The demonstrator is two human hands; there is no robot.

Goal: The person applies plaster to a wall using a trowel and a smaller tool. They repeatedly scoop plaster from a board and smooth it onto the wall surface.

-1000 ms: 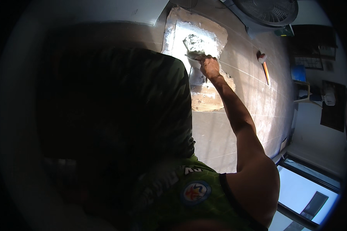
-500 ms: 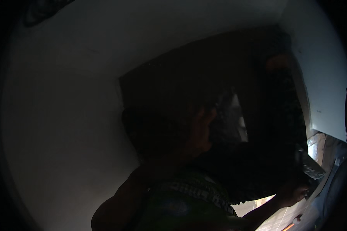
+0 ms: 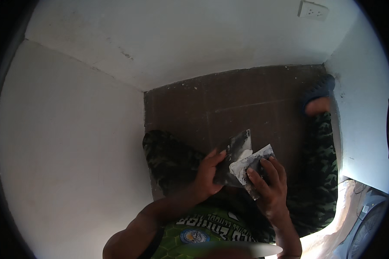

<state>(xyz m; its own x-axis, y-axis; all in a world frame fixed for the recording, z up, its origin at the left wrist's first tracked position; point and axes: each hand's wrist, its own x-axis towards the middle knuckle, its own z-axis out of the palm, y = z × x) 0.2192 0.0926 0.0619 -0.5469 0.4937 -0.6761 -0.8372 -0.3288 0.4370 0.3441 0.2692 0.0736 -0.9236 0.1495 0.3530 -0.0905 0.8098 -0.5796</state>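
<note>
I look down at my own lap. My left hand [image 3: 208, 175] grips a wide dark putty knife [image 3: 234, 152] whose blade carries a patch of white filler. My right hand [image 3: 270, 185] holds a second, smaller putty knife [image 3: 256, 163], its blade laid across the first one, smeared grey and white. Both blades touch in front of my chest. Below them are my camouflage-patterned trousers [image 3: 173, 157] and green printed shirt [image 3: 203, 235].
Dark brown tiled floor [image 3: 229, 95] fills a corner between white walls [image 3: 73, 142]. A wall socket [image 3: 312, 9] sits at the top right. My foot in a blue sandal [image 3: 317, 93] rests by the right wall. A fan [image 3: 369, 228] stands at the lower right.
A second ago my right arm was stretched up, spreading filler on a wall patch. The view has swung down, and now both hands hold the two knives together over my lap.
</note>
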